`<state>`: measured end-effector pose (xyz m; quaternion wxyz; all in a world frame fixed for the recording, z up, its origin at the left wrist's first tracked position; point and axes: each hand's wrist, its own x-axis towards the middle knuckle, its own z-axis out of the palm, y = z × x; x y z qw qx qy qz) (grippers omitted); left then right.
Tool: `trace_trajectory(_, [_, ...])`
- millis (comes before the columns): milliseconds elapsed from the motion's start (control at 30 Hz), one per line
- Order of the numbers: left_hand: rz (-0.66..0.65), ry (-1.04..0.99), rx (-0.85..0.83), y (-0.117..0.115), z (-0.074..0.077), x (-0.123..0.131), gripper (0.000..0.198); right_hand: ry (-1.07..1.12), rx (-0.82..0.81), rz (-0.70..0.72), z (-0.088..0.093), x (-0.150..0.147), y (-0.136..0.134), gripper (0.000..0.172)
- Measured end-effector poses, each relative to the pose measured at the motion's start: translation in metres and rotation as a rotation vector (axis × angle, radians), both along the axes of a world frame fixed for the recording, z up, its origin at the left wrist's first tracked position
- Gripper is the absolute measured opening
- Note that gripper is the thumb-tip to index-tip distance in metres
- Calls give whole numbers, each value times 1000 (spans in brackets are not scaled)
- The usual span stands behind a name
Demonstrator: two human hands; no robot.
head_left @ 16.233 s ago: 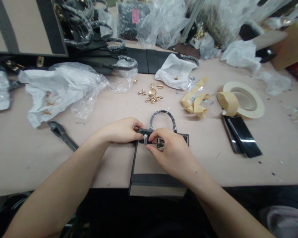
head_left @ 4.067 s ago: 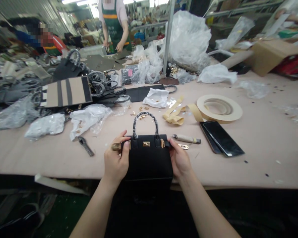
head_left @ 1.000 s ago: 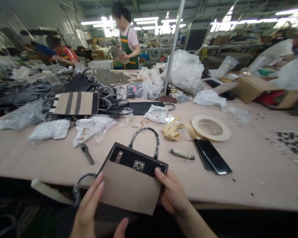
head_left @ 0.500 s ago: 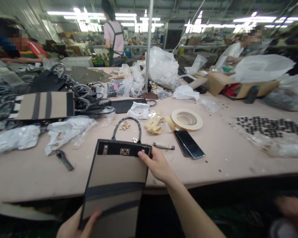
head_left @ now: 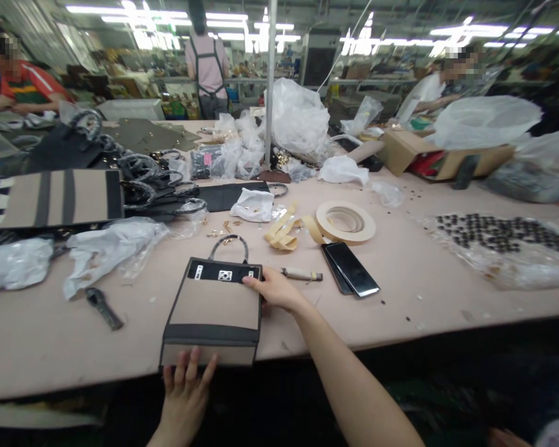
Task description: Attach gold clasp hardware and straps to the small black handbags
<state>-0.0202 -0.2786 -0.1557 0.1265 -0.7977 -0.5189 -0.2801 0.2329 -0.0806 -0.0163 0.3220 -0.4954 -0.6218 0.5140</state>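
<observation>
A beige bag panel with black bands (head_left: 213, 304) lies flat at the table's near edge, its black handle (head_left: 228, 244) pointing away from me. The top band carries small metal fittings. My right hand (head_left: 272, 288) grips the panel's upper right corner, fingers closed on the edge. My left hand (head_left: 186, 382) is below the table edge with its fingers stretched up against the panel's bottom edge, holding nothing.
A small tool (head_left: 302, 274), two phones (head_left: 350, 268), a tape roll (head_left: 345, 221), loose gold fittings (head_left: 223, 227), a dark tool (head_left: 104, 307) and plastic bags (head_left: 112, 247) surround it. More panels and handles (head_left: 60, 197) are stacked at left. Other people work at far tables.
The panel came down from being held tilted over the table edge and now lies flat on the table. My left hand slid to its bottom edge; my right hand kept the top corner.
</observation>
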Motion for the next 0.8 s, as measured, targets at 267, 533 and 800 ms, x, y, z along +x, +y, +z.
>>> trace_trajectory(267, [-157, 59, -114, 16, 89, 32, 84, -132, -201, 196, -3, 17, -20, 34])
trace_trajectory(533, [-62, 232, -259, 38, 91, 31, 81, -734, 250, -571, 91, 101, 89, 44])
trace_trajectory(800, [-14, -125, -241, 82, 102, 12, 60, -751, -128, -264, 73, 121, 159, 31])
